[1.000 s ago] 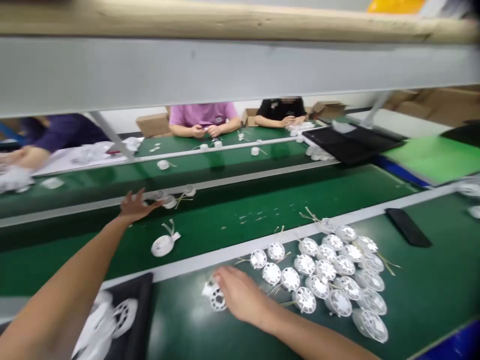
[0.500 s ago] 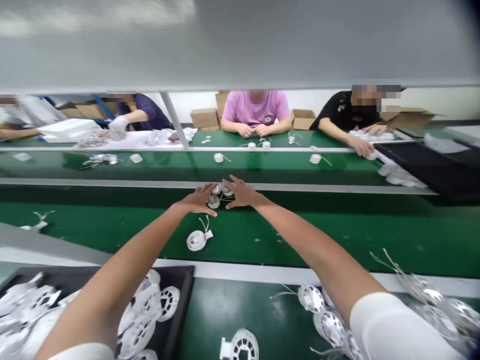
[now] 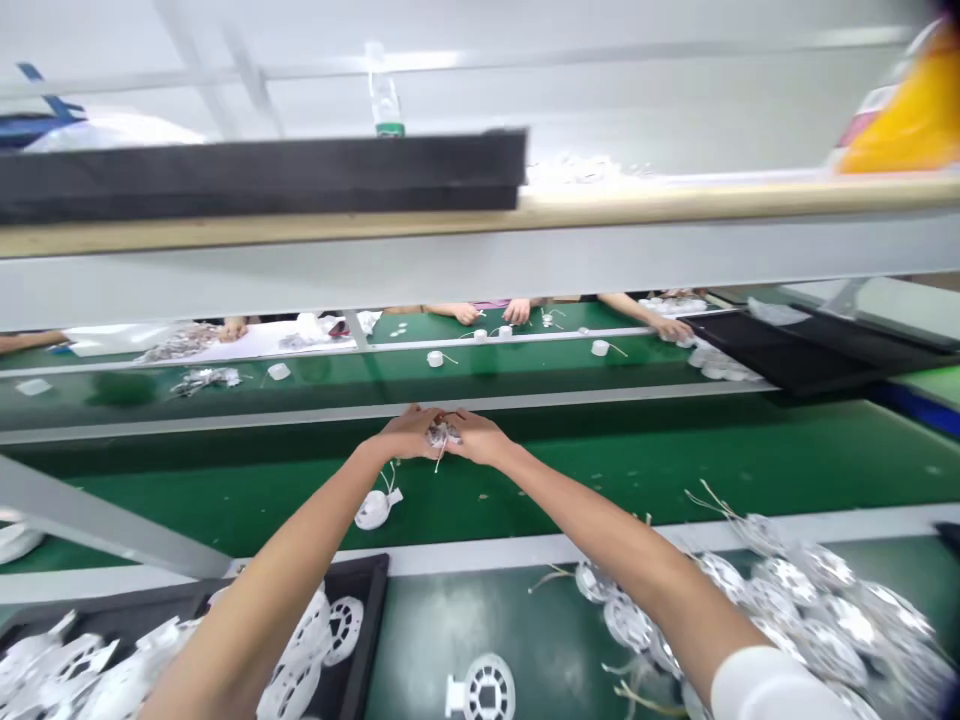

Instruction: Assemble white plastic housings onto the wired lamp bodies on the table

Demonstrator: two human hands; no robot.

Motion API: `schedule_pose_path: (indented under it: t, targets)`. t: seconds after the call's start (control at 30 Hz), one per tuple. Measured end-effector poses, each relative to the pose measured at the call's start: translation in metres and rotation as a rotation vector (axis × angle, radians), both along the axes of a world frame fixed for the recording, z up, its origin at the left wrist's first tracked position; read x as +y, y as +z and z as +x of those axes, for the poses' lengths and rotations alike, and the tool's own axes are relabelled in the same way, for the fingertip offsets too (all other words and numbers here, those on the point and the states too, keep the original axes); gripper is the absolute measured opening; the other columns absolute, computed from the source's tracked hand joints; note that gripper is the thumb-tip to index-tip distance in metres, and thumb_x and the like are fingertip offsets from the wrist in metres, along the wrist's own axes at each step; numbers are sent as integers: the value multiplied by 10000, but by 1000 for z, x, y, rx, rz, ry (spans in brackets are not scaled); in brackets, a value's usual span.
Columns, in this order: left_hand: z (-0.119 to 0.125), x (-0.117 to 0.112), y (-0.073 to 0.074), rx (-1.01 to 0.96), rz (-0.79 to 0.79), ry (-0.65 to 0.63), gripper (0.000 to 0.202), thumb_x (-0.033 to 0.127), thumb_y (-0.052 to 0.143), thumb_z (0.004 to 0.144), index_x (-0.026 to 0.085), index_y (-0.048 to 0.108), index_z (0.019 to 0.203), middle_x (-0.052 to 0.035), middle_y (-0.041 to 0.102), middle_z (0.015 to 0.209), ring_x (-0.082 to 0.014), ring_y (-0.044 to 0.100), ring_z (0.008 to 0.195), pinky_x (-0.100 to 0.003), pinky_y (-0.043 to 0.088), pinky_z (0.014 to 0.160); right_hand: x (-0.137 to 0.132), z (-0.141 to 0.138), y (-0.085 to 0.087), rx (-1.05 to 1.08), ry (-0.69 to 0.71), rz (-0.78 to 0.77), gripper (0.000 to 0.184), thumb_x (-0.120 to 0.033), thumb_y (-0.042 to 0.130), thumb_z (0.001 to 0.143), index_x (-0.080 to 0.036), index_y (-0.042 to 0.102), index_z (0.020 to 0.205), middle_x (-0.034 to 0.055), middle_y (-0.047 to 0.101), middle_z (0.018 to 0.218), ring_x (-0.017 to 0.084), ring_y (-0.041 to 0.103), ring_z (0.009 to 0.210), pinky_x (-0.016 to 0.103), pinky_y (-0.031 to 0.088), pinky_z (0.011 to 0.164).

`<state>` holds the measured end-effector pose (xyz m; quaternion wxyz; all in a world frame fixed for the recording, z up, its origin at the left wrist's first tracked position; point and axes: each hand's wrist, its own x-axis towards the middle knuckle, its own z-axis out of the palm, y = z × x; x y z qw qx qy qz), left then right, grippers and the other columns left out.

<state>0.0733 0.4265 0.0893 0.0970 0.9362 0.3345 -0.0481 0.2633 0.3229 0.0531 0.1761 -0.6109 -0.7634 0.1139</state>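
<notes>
Both arms reach out over the green belt (image 3: 570,470). My left hand (image 3: 409,434) and my right hand (image 3: 478,437) are closed from both sides around small round silver-white parts with wires (image 3: 441,433). A thin wire hangs down between the hands; how many parts they hold is hidden. Just nearer than my left hand, a white round part with two wires (image 3: 373,508) lies on the belt. On the near table, a white slotted ring with a tab (image 3: 490,688) lies between my forearms.
A black tray (image 3: 375,600) of white rings stands at left. Several wired silver-white discs (image 3: 817,590) are heaped at right. An overhead shelf (image 3: 480,265) spans the view. Across the belt, co-workers' hands (image 3: 517,311) work by small white parts (image 3: 435,358).
My hands have gone from spread around the small wired parts to closed on them. The view has tilted up, bringing the shelf top into sight.
</notes>
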Motion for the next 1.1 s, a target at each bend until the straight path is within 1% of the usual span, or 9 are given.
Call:
schedule_pose_path:
  t: [0.13,0.3,0.4,0.6,0.67,0.77,0.9,1.0,1.1]
  targets:
    - [28,-55,4,2,20,-88,660,450,758,744,237,631,1356,-114,672,1376,-358,570,1322,-440,434,1143,-69,12,6,-22,-103,-4,525,-463,633,1045,-205,529,1491,136,599,1457,286,642,1252,451,569,1003]
    - [28,-126,-27,30,28,-115,608,472,773,762,225,648,1304,-155,614,1383,-377,551,1273,-463,515,1025,-130,13,-6,-92,-101,-76,421,-426,690,1024,-182,628,1361,111,654,1348,263,678,1153,484,602,967]
    - [25,-148,-38,27,27,-141,585,462,754,786,221,637,1306,-157,567,1417,-363,554,1245,-435,543,957,-150,12,-8,-132,-61,-82,423,-426,699,1015,-182,631,1354,110,651,1350,268,668,1172,487,593,977]
    - [47,-165,-11,19,2,-248,461,408,744,781,183,653,1173,-160,595,1278,-372,544,1177,-452,546,922,-183,21,18,-151,-86,-59,321,-339,731,974,-155,646,1222,126,652,1262,276,607,1174,387,566,905]
    - [50,-189,3,-2,-27,-304,496,382,752,766,211,631,1216,-145,567,1362,-375,496,1255,-431,549,913,-221,19,24,-144,-139,-34,278,-308,679,999,-150,626,1221,152,641,1267,297,580,1191,400,547,921]
    - [48,-250,16,-67,-50,-505,505,393,759,776,236,613,1233,-121,556,1409,-357,459,1316,-376,564,838,-309,5,22,-125,-218,-14,323,-377,633,1026,-152,586,1253,162,634,1266,331,561,1213,432,534,916]
    - [49,-328,-1,-54,-50,-809,426,363,793,780,195,654,1146,-154,610,1336,-354,524,1238,-360,569,747,-412,-22,-7,-129,-447,-20,264,-385,692,977,-205,613,1154,93,683,1076,296,637,1037,394,528,775]
    - [58,-347,-23,-20,-55,-870,594,378,835,794,184,623,1315,-180,544,1498,-376,537,1283,-440,579,912,-436,-27,-27,-208,-547,-35,434,-390,740,949,-171,616,1304,133,707,1122,344,631,1077,469,528,871]
    - [61,-336,-21,-86,-7,-908,811,449,880,794,229,529,1491,-196,425,1639,-447,445,1432,-586,473,1120,-435,-15,-25,-199,-527,8,702,-410,764,936,-147,493,1528,192,651,1356,378,593,1202,510,524,948]
